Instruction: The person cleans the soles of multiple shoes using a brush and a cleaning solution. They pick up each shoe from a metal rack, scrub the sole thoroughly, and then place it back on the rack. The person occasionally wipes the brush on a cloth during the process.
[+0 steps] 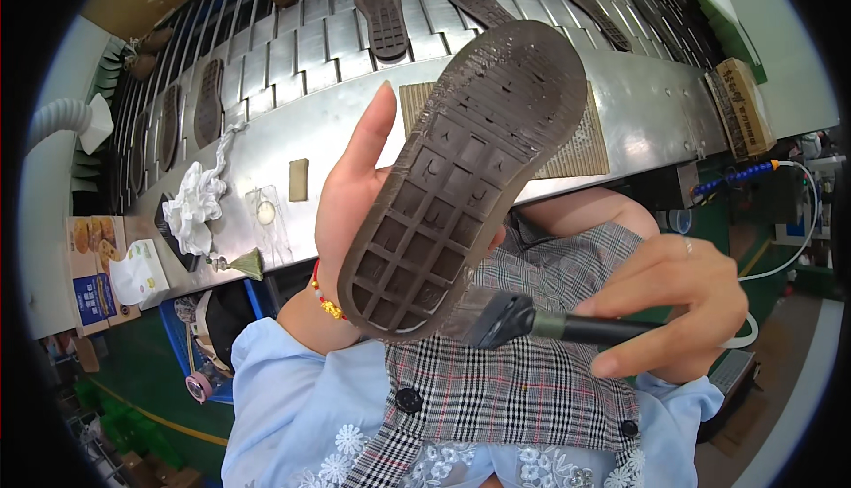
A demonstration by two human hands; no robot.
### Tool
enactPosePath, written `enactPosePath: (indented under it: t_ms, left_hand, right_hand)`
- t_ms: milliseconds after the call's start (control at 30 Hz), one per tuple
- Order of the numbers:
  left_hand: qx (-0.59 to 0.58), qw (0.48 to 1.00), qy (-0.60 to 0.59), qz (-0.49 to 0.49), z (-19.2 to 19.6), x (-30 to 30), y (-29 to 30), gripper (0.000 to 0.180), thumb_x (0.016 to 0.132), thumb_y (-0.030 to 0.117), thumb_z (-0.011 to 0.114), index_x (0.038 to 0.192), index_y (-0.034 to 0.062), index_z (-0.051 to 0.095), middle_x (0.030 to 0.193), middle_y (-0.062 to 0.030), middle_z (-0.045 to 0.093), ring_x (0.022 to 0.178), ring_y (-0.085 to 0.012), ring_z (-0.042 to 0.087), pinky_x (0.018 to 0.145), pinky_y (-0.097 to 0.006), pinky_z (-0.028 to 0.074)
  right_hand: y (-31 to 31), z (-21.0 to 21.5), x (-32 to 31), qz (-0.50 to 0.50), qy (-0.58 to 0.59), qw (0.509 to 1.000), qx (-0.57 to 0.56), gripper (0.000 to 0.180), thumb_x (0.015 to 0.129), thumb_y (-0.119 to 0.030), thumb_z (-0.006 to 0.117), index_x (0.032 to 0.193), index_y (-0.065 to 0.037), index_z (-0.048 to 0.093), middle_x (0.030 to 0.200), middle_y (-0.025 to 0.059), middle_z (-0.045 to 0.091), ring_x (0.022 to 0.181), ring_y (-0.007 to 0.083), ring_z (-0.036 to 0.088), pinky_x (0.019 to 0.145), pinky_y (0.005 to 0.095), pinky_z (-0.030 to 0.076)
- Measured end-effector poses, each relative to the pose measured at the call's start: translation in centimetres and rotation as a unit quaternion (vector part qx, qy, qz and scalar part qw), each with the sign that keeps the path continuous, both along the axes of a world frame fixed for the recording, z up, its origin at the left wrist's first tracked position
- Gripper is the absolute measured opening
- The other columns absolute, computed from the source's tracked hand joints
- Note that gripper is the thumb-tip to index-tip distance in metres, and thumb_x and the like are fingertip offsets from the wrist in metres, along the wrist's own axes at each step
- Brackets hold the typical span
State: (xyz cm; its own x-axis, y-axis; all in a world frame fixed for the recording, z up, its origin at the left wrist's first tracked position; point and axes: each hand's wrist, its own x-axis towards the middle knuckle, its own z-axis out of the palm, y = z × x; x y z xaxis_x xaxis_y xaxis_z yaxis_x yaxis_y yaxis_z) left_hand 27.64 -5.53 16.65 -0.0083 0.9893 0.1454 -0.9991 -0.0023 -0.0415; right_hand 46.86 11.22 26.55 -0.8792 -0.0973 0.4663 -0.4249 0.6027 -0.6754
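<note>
Dark rubber shoe sole (461, 178) held up mid-frame, tread side facing camera, heel end low. Left hand (355, 195) grips sole from behind, fingers upright along its left edge. Right hand (674, 302) closed around black brush (532, 320), bristles touching sole's heel edge. Behind: metal bench (638, 107), corrugated cardboard pad (576, 147), slatted conveyor (310, 45) carrying more soles (381, 14).

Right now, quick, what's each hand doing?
Left hand: closed around a brown rubber shoe sole, tread side up.
Right hand: closed on a black brush.
</note>
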Motion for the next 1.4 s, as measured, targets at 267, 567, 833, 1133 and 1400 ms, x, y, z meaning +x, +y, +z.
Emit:
enactPosePath:
  t_ms: [267,567,833,1133,1400]
  left_hand:
    - [-0.145,0.973,0.177,0.007,2.8,0.3,-0.2,0.087,0.096,0.067,0.026,0.152,0.0003,0.022,0.149,-0.0323,0.032,0.135,-0.0471,0.038,0.104,-0.061,0.041]
    - [0.065,0.988,-0.14,-0.031,-0.1,-0.1,-1.1,0.088,0.096,0.068,0.025,0.153,0.0012,0.016,0.154,-0.0301,0.022,0.14,-0.0469,0.028,0.111,-0.062,0.03]
    - [0.052,0.992,-0.111,-0.005,0.5,0.2,-1.1,0.092,0.094,0.072,0.021,0.154,0.0025,0.014,0.155,-0.0303,0.021,0.139,-0.0493,0.03,0.109,-0.069,0.028]
    - [-0.023,0.998,-0.055,0.013,-0.3,-0.1,-1.0,0.095,0.093,0.075,0.022,0.152,0.001,0.024,0.149,-0.0279,0.036,0.126,-0.0463,0.05,0.102,-0.062,0.038]
    - [0.008,0.968,0.172,0.183,-2.6,-13.2,-0.4,0.088,0.096,0.068,0.029,0.146,-0.0046,0.033,0.14,-0.0256,0.047,0.124,-0.0322,0.052,0.1,-0.046,0.046]
  right_hand:
    - [0.9,-0.1,0.5,0.004,0.04,0.999,-0.031,0.015,0.073,-0.016,0.066,0.082,-0.011,0.078,0.084,0.0168,0.071,0.066,0.023,0.065,0.061,0.0321,0.05]
    - [0.8,0.2,0.4,-0.07,0.062,0.996,0.002,0.013,0.079,-0.018,0.068,0.068,-0.018,0.075,0.076,0.0132,0.071,0.059,0.0184,0.061,0.055,0.0266,0.045]
    - [2.1,-0.5,0.9,-0.071,0.076,0.994,-0.017,0.016,0.079,-0.025,0.066,0.07,-0.016,0.076,0.08,0.0138,0.071,0.062,0.0201,0.062,0.054,0.0268,0.043]
    - [4.2,-0.3,0.8,-0.089,0.01,0.995,-0.053,0.021,0.071,-0.018,0.07,0.084,-0.005,0.078,0.087,0.02,0.071,0.07,0.027,0.065,0.063,0.0328,0.049]
    - [5.3,-5.5,0.8,-0.123,0.036,0.968,-0.218,0.032,0.073,-0.02,0.077,0.094,0.004,0.074,0.086,0.0202,0.072,0.078,0.0282,0.068,0.07,0.0349,0.05]
